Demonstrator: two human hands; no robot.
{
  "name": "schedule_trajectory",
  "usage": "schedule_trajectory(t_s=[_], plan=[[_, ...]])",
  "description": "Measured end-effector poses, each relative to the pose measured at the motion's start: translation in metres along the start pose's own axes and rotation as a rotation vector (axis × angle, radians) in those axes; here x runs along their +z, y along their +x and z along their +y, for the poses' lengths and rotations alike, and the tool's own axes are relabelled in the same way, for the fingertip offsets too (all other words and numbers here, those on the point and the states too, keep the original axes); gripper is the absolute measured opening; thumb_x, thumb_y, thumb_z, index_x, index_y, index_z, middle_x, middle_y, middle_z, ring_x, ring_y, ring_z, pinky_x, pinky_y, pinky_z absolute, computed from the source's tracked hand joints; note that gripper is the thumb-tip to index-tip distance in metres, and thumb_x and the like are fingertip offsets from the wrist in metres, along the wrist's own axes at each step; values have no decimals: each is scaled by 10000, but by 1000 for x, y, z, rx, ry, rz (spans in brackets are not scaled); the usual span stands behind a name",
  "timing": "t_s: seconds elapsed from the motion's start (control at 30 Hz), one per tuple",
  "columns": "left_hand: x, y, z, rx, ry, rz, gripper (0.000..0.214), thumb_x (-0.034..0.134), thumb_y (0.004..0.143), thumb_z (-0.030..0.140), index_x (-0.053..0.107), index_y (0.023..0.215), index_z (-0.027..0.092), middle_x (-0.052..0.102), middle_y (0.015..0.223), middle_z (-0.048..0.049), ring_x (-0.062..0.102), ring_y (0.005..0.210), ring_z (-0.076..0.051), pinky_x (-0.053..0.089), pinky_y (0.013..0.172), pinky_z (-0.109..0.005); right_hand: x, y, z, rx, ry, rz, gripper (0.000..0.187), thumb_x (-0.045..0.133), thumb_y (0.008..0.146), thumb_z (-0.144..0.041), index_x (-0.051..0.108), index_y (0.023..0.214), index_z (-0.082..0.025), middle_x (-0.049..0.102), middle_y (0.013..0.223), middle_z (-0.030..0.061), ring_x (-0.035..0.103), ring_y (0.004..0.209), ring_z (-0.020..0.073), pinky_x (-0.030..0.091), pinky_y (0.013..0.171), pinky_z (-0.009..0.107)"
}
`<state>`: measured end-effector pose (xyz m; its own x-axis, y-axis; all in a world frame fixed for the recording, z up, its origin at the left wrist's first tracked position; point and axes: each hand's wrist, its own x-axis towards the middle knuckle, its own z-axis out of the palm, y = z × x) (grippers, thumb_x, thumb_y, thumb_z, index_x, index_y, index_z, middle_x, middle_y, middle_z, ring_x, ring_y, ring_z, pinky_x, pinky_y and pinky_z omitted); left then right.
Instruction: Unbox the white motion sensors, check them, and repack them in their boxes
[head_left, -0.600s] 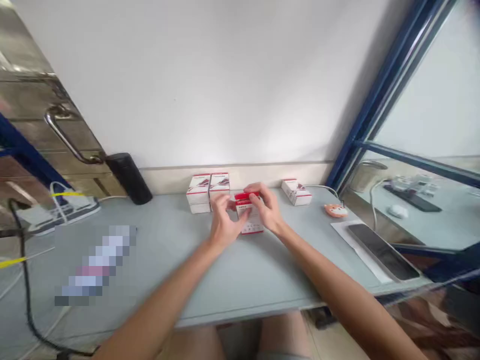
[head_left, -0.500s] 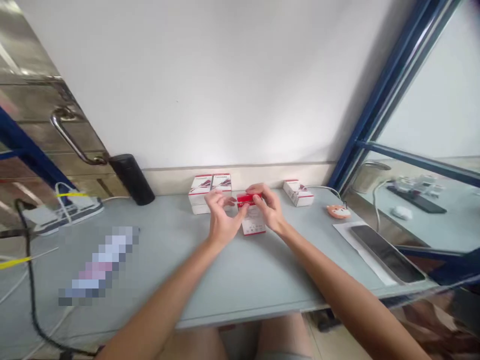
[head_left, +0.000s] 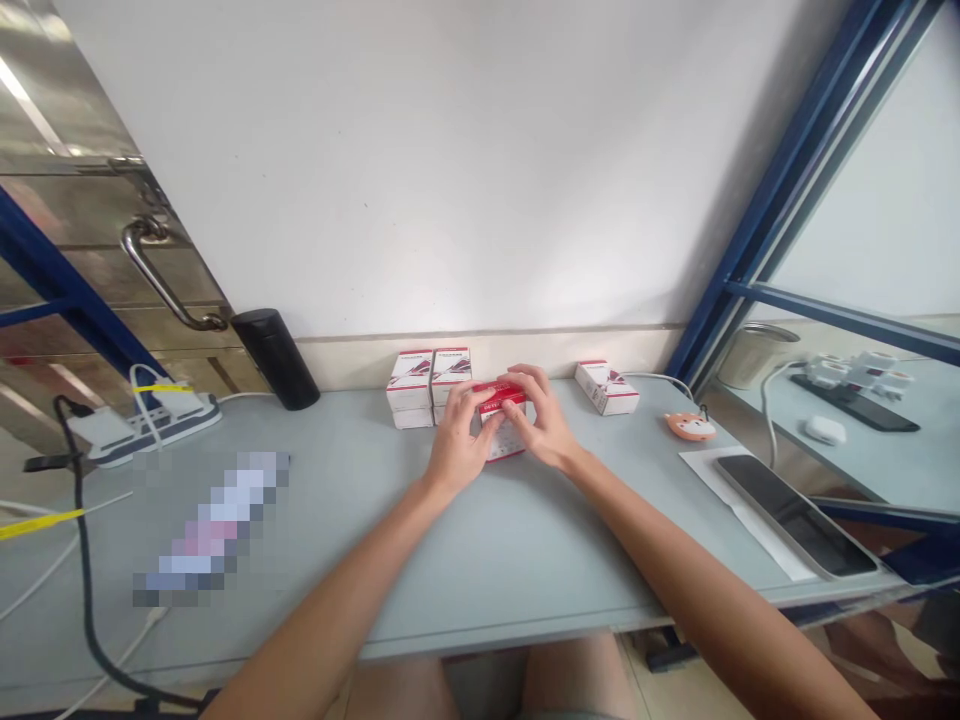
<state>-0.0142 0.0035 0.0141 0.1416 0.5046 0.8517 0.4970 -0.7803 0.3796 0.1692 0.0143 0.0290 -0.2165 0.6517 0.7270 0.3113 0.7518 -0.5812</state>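
A small red-and-white cardboard box [head_left: 507,442] stands on the grey table in front of me, its red top between my hands. My left hand [head_left: 463,437] is closed round its left side, thumb on the front near the red edge. From the right, my right hand [head_left: 541,425] grips the same box, its fingers curled over the top and its thumb on the red front edge. Behind my left hand sit several stacked white boxes [head_left: 412,372] with red edges. One similar box [head_left: 607,388] lies apart, to the right and further back.
A black cylinder [head_left: 276,360] and a white power strip [head_left: 157,428] with cables are at the left, near a pixelated object [head_left: 217,525]. On the right are an orange-and-white animal-shaped item [head_left: 691,427], a dark phone [head_left: 795,513] and white paper [head_left: 739,510]. A wall backs the table [head_left: 480,560].
My left fingers, raised off the box before, have come down round its left side. The red top now sits lower and flatter on the box. The view has shifted slightly.
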Motion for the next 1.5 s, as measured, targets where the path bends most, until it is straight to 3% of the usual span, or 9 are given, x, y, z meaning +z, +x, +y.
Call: schedule_trajectory(t_s=[0.17, 0.6, 0.87, 1.0, 1.1, 1.17, 1.33, 1.4, 1.5], plan=[[-2, 0, -4, -26, 39, 22, 276, 653, 1021, 349, 597, 1277, 265, 601, 1360, -113, 621, 1288, -249, 551, 1075, -443, 2, -4, 11, 95, -15, -102, 429, 503, 1065, -509, 516, 1441, -303, 609, 1373, 99, 625, 1215, 260, 530, 1053, 458], [1, -6, 7, -108, -50, -52, 450, 659, 990, 282, 490, 1407, 257, 603, 1387, -130, 594, 1326, -255, 498, 1154, -444, -2, -8, 13, 34, -142, -36, 392, 508, 1057, -508, 535, 1375, -280, 657, 1286, 124, 665, 1122, 300, 559, 990, 504], [3, -6, 1, -248, -208, -104, 462, 674, 997, 344, 484, 1415, 289, 621, 1415, -109, 641, 1267, -251, 555, 1070, -431, 1, -8, 21, 134, 43, 59, 492, 672, 961, -580, 488, 1316, -293, 650, 1314, 112, 684, 1130, 287, 579, 984, 498], [6, -1, -8, -356, -393, 52, 460, 712, 966, 458, 496, 1332, 279, 646, 1374, -122, 709, 1161, -244, 609, 966, -396, -8, -3, 21, 278, 233, -215, 750, 770, 893, -547, 364, 1472, -298, 693, 1280, 108, 707, 1095, 288, 596, 944, 505], [0, 7, -9, -404, -437, 166, 505, 683, 973, 512, 447, 1352, 277, 642, 1380, -140, 728, 1136, -241, 624, 913, -368, -12, 1, 15, 391, 240, -386, 662, 792, 872, -527, 499, 1405, -266, 720, 1273, 108, 714, 1075, 294, 607, 901, 498], [-8, 14, -9, -374, -352, 192, 516, 685, 973, 502, 459, 1374, 269, 648, 1377, -140, 712, 1169, -245, 613, 936, -367, -9, 4, 8, 375, 227, -282, 582, 795, 862, -540, 570, 1317, -255, 728, 1245, 91, 710, 1068, 285, 598, 921, 493], [-35, 22, -24, -298, 161, 411, 320, 569, 1039, 381, 596, 1311, 213, 657, 1341, -159, 575, 1350, -294, 412, 1197, -504, 5, 7, -21, 179, -18, 236, 588, 788, 857, -586, 581, 1313, -276, 706, 1151, 88, 664, 940, 268, 579, 877, 491], [-42, 15, -40, -414, 238, 461, 332, 540, 1044, 375, 592, 1316, 192, 623, 1383, -191, 512, 1414, -326, 327, 1241, -558, 11, 4, -31, 52, -210, 282, 536, 792, 869, -563, 615, 1300, -297, 701, 1131, 100, 629, 947, 297, 547, 886, 516], [-45, 0, -68, -665, 6, 370, 420, 484, 1070, 451, 503, 1403, 196, 592, 1430, -198, 532, 1404, -310, 362, 1222, -551, 25, 1, -40, -151, -378, 152, 429, 747, 930, -497, 645, 1316, -341, 702, 1166, 103, 607, 1011, 330, 498, 914, 521]])
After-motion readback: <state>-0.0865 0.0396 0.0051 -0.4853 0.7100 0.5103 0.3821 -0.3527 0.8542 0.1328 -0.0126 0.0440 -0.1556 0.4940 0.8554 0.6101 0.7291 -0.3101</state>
